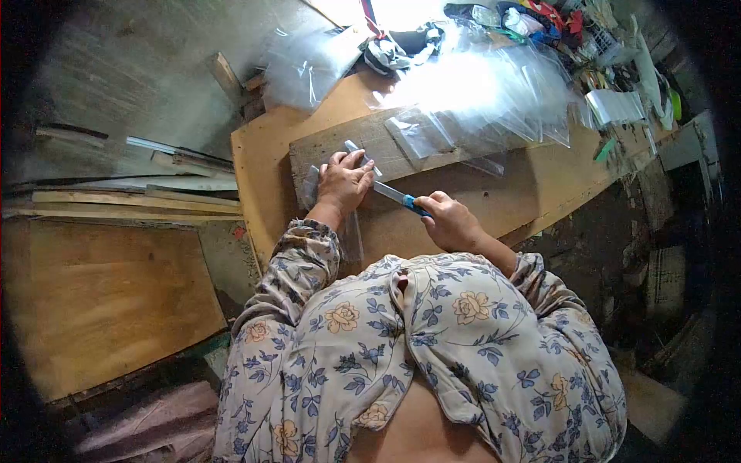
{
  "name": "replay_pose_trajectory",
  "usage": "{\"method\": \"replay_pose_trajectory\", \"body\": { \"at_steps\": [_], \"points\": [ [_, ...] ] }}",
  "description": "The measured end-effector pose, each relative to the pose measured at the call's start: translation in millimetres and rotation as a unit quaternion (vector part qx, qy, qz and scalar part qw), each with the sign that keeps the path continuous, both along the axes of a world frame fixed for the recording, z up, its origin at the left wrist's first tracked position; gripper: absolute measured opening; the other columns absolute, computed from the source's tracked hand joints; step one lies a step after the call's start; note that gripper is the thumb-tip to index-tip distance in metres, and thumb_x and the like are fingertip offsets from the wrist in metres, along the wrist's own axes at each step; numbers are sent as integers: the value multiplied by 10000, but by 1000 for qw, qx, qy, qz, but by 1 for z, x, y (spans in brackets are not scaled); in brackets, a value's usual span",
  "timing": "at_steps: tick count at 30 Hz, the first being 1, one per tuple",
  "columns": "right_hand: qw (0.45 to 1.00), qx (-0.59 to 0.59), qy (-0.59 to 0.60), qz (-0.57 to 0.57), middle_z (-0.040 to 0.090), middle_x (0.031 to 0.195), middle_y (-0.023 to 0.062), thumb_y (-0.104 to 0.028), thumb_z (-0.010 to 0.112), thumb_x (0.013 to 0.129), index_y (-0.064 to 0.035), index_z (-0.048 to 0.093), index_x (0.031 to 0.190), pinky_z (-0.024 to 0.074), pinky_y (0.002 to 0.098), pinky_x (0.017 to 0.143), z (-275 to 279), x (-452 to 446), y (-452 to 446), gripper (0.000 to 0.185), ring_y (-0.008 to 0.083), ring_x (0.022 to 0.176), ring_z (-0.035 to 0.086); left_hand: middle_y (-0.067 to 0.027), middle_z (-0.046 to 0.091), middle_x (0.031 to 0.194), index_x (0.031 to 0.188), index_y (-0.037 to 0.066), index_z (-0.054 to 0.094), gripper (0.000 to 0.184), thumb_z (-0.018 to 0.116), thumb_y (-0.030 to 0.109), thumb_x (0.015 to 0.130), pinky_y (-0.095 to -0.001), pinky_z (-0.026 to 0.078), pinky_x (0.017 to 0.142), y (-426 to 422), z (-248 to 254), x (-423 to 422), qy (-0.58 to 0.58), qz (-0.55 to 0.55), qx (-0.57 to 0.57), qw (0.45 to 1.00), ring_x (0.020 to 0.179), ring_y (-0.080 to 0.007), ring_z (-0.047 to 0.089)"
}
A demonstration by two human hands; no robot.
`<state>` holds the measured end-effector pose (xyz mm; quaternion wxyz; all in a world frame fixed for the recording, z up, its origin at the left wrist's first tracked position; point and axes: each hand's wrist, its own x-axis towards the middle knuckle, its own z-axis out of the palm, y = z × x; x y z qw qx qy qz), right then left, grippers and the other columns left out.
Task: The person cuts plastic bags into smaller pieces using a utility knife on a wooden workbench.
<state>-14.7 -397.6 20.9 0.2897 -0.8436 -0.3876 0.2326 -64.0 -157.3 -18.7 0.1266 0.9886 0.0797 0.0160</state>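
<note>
board [318,145] on table [261,166] | bags [502,89] on board | panel [116,297] at left

No text, label, brand, number or sign can be read here. The knife [392,193] shows no legible mark on its blade, and its blue handle is partly covered by the right hand [451,224]. Glare washes out much of the clear plastic sheets [532,89], and any print on the coloured clutter [532,21] is too small to make out. The shirt [471,339] carries flowers, not lettering.
</note>
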Motion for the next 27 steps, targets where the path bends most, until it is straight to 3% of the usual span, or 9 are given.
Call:
{"method": "replay_pose_trajectory", "body": {
  "at_steps": [11,16,20,23,25,27],
  "points": [
    [999,30,-25,-13,515,964,172,-85,544,786,-66,504,1095,477,415,719,-13,0,8,312,363,820,567,26,477,1253,1056,236,636,308,478,385,837,-432,271,941,-2,-4,0,-29,6,6,1000,1153,-248,363],
    [999,22,-40,-6,514,958,178,-95,540,790,-61,500,1093,480,421,710,-25,1,25,307,367,810,567,-10,493,1242,998,191,664,302,566,383,787,-435,248,958,-4,-10,3,-78,35,-24,996,1146,-260,388],
    [999,-3,-51,-1,513,927,178,-102,540,793,-51,502,1087,487,431,681,-30,1,34,301,378,769,572,-30,490,1248,1048,182,638,366,607,392,749,-457,233,967,-7,-10,6,-65,61,-49,995,1174,-270,379],
    [998,-4,-56,12,512,912,178,-100,537,795,-42,504,1084,490,436,656,-28,1,35,297,384,739,575,-47,436,1303,1182,181,540,512,610,419,734,-487,187,997,-9,-10,8,-30,95,-50,994,1242,-286,311],
    [998,-5,-57,14,511,906,179,-99,534,796,-38,505,1084,491,438,645,-27,2,35,296,387,726,576,-57,300,1396,1324,175,360,671,562,466,754,-509,124,1026,-9,-13,10,-1,115,4,993,1303,-292,201],
    [998,-4,-65,18,514,912,180,-102,524,802,-36,507,1085,491,437,638,-29,3,34,291,384,721,578,-48,223,1425,1351,171,297,705,530,489,766,-513,97,1034,-9,-8,11,45,116,11,992,1319,-286,147]
  ]
}}
